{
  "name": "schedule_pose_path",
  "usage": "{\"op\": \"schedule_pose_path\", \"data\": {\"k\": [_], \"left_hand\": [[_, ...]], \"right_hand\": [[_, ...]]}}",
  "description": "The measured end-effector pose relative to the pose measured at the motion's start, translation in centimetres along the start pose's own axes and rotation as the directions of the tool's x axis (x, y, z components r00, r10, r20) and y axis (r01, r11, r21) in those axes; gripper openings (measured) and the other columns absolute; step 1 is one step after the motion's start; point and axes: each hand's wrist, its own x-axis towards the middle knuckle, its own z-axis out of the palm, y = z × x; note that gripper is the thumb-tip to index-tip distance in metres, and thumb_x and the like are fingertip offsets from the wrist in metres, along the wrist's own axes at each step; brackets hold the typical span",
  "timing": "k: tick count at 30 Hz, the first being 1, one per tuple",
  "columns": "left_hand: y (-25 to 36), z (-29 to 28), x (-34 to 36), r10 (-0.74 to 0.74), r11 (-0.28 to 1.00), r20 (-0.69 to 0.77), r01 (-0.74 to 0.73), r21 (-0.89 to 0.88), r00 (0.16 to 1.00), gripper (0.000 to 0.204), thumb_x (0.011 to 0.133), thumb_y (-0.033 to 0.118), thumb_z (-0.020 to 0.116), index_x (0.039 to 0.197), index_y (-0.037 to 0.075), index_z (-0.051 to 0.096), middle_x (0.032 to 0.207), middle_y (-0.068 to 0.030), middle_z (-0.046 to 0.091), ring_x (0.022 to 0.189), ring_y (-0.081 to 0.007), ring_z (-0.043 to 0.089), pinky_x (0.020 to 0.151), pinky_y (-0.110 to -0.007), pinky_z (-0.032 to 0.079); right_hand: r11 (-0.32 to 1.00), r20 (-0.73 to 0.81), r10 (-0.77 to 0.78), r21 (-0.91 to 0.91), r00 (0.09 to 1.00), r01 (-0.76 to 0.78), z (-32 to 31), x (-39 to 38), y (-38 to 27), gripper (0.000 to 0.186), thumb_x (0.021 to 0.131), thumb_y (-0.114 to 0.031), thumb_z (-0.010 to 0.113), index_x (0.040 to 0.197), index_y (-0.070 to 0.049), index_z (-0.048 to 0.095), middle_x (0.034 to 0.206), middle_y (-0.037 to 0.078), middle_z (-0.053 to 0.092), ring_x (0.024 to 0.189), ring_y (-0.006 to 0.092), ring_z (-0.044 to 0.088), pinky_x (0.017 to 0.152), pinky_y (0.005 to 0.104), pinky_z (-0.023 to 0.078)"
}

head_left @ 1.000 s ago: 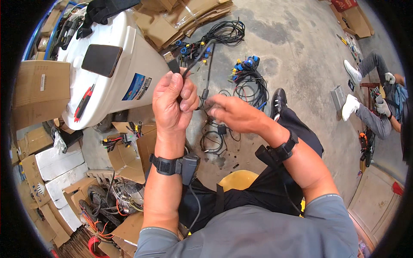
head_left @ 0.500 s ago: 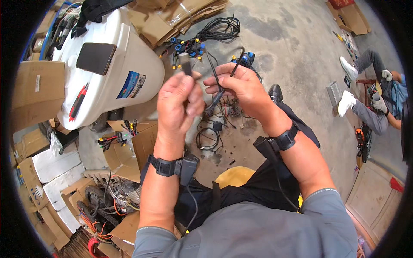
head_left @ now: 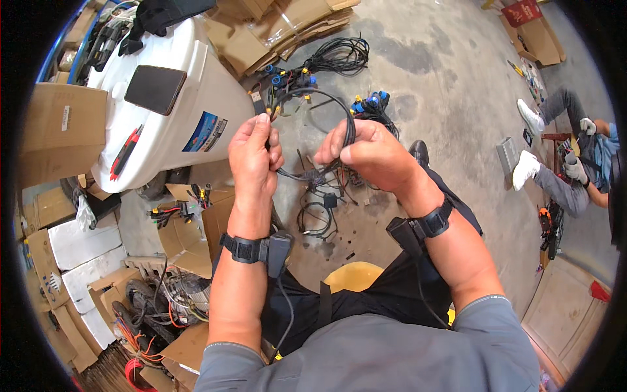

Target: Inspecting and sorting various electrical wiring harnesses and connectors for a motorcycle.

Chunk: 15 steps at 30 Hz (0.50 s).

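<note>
Both hands have drawn apart since half a second ago, stretching the cable into an arch between them. Nearest, a yellow stool shows between the knees. Left hand has its grip closed, pinching one cable end between thumb and fingertips; right hand is fisted, its grip shut round the other run of the same cable. Below them more black wiring lies on the concrete floor. Left of the hands stands a white drum with a phone on top. Farther off lie cable bundles and flattened cardboard; another person sits at far right
</note>
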Motion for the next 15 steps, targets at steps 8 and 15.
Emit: {"op": "schedule_pose_path", "data": {"k": [8, 15], "left_hand": [[-0.4, 0.7, -0.1, 0.185, 0.931, -0.066, -0.153, 0.332, 0.981, 0.018, 0.094, 0.02, 0.059, 0.096, 0.002, 0.058, 0.061, 0.0021, 0.048, 0.041, -0.0052, 0.037, 0.036, -0.021, 0.026], [-0.8, 0.8, 0.0, 0.168, 0.907, -0.015, -0.149, 0.395, 0.986, 0.02, 0.094, 0.02, 0.06, 0.1, 0.001, 0.06, 0.062, 0.0028, 0.049, 0.042, -0.0043, 0.037, 0.036, -0.021, 0.027]], "right_hand": [[0.871, -0.184, 0.113, -0.455, 0.976, -0.186, -0.9, -0.7, -1.8, 0.028, 0.087, -0.023, 0.068, 0.1, 0.003, 0.065, 0.087, 0.004, 0.066, 0.078, 0.0106, 0.061, 0.072, 0.0251, 0.049], [0.956, -0.286, -0.026, -0.286, 0.958, -0.06, 0.1, -0.6, -2.4, 0.029, 0.089, -0.015, 0.065, 0.111, 0.002, 0.06, 0.088, 0.006, 0.066, 0.079, 0.0108, 0.062, 0.071, 0.0253, 0.05]]}}
